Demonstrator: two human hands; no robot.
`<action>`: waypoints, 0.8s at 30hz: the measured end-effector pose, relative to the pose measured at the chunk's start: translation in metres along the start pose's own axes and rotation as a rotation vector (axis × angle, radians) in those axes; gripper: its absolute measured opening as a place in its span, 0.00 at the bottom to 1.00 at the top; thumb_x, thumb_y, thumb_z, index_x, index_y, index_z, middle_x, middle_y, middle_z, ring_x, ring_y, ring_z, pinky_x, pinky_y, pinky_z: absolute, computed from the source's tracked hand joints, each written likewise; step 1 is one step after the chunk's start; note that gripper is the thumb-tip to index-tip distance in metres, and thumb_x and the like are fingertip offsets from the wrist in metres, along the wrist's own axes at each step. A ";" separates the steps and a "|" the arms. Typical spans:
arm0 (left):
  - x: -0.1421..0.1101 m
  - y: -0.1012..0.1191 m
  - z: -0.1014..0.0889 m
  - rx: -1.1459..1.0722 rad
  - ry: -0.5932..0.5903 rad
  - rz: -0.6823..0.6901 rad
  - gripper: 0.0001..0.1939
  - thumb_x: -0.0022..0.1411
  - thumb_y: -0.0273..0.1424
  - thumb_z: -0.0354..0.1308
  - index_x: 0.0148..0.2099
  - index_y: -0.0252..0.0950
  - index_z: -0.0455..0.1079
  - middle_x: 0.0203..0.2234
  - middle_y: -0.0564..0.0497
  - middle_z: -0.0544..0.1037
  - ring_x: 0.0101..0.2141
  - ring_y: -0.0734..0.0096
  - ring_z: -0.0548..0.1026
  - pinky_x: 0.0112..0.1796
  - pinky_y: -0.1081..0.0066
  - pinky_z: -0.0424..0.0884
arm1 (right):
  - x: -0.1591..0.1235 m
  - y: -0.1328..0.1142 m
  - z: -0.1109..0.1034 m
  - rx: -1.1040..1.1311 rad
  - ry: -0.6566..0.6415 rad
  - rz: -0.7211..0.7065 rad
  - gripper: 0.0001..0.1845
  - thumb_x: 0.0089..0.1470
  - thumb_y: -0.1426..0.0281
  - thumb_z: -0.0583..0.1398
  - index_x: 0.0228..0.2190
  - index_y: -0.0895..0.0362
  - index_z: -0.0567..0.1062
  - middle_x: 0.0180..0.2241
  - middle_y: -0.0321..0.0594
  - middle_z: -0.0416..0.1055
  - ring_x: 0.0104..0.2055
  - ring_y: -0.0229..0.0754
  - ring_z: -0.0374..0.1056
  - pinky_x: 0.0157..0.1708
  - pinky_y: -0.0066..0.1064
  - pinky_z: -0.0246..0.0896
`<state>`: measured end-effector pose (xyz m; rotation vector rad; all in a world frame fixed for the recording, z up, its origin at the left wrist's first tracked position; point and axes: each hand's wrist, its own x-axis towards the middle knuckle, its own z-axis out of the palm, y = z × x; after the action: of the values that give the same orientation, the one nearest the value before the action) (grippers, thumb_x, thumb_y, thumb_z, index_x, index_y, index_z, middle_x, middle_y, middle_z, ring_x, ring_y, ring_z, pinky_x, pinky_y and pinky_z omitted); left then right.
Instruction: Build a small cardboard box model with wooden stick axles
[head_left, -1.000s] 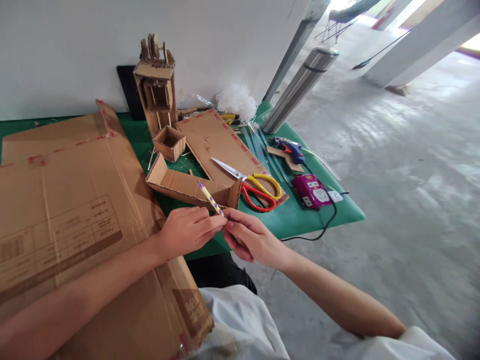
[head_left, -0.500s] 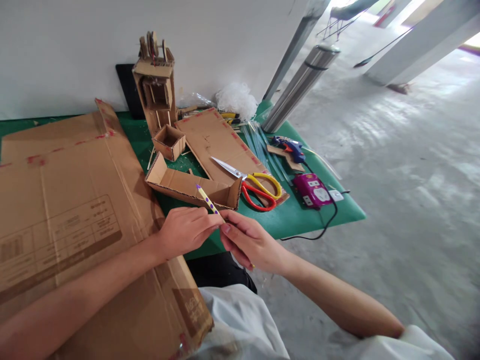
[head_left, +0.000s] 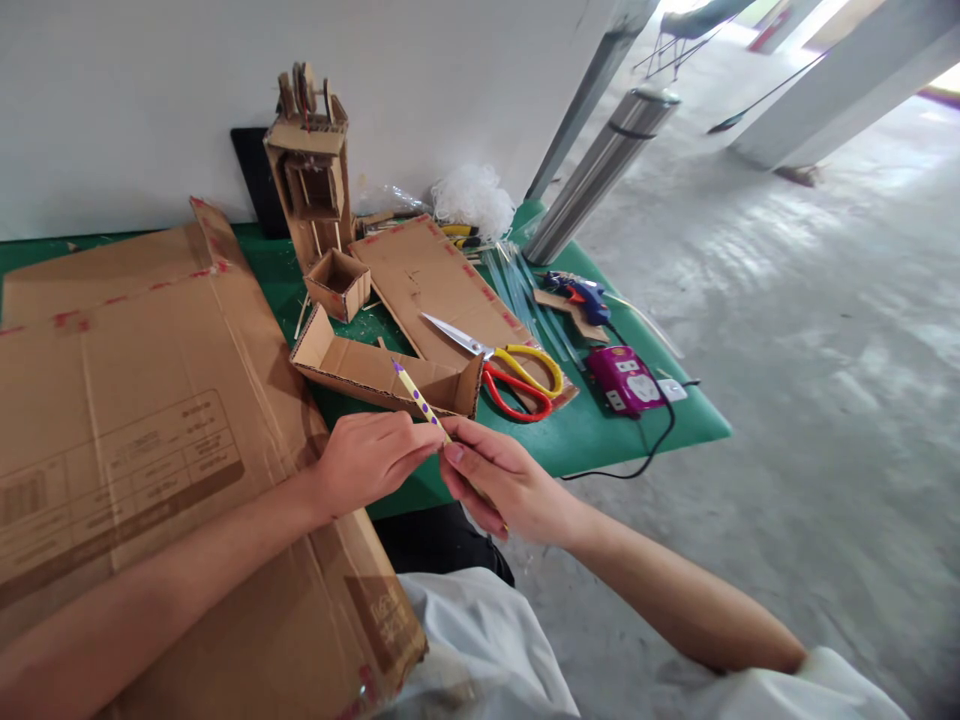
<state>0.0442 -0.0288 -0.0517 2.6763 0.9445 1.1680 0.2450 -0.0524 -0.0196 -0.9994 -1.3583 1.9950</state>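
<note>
A pale yellow pencil with purple dots (head_left: 416,393) points up and to the left, its purple tip above the front of a long open cardboard tray (head_left: 360,372). My right hand (head_left: 510,478) wraps round the pencil's lower part, thumb on top, and its end shows below the palm. From the other side my left hand (head_left: 375,460) meets the pencil, fingers curled and closed against it; its fingertips are partly hidden. Just beyond the hands, scissors with one red and one yellow handle (head_left: 517,385) lie partly open on a flat cardboard piece (head_left: 427,275).
A large cardboard sheet (head_left: 135,400) covers the left side of the green table (head_left: 660,400). Behind stand a cardboard tower (head_left: 307,190) and small cardboard box (head_left: 337,285). At right are a glue gun (head_left: 581,295), purple power socket (head_left: 628,380), glue sticks (head_left: 525,300) and steel flask (head_left: 600,180).
The pencil tip dipped slightly and came back up, and the pencil's lower end now shows under my right palm. Both hands stay nearly in place; the objects on the table have not moved.
</note>
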 end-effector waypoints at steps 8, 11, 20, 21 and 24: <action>0.001 0.001 -0.002 0.049 -0.043 0.006 0.12 0.75 0.32 0.49 0.42 0.39 0.74 0.24 0.57 0.78 0.26 0.77 0.76 0.30 0.74 0.64 | 0.001 -0.002 -0.001 -0.041 0.010 0.016 0.20 0.65 0.53 0.54 0.46 0.57 0.65 0.25 0.26 0.64 0.10 0.25 0.52 0.07 0.19 0.44; 0.001 0.002 -0.001 0.040 -0.039 0.006 0.12 0.75 0.32 0.49 0.41 0.39 0.73 0.24 0.57 0.78 0.27 0.77 0.76 0.31 0.74 0.64 | 0.001 -0.002 -0.001 -0.057 0.012 0.017 0.21 0.64 0.52 0.55 0.46 0.57 0.66 0.24 0.26 0.63 0.11 0.25 0.52 0.08 0.19 0.43; 0.002 -0.002 0.001 -0.072 -0.175 -0.067 0.15 0.76 0.33 0.46 0.41 0.39 0.72 0.28 0.56 0.79 0.28 0.77 0.76 0.28 0.75 0.63 | 0.001 -0.005 -0.002 -0.030 0.009 0.060 0.21 0.64 0.53 0.56 0.45 0.58 0.67 0.23 0.25 0.61 0.12 0.25 0.50 0.09 0.21 0.40; 0.002 -0.002 0.000 -0.093 -0.200 -0.084 0.15 0.76 0.33 0.45 0.41 0.39 0.72 0.28 0.56 0.79 0.28 0.77 0.77 0.28 0.75 0.63 | 0.000 -0.005 -0.002 -0.024 0.005 0.060 0.21 0.64 0.53 0.56 0.45 0.58 0.66 0.23 0.25 0.61 0.12 0.25 0.49 0.09 0.20 0.40; 0.001 -0.003 0.000 -0.155 -0.236 -0.152 0.15 0.75 0.34 0.46 0.40 0.38 0.72 0.29 0.55 0.80 0.29 0.76 0.77 0.29 0.76 0.65 | 0.000 -0.005 -0.003 -0.013 -0.006 0.043 0.21 0.64 0.52 0.56 0.45 0.58 0.66 0.23 0.26 0.62 0.12 0.25 0.49 0.09 0.20 0.41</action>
<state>0.0434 -0.0260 -0.0520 2.4997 0.9555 0.8365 0.2474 -0.0496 -0.0159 -1.0374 -1.3648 2.0247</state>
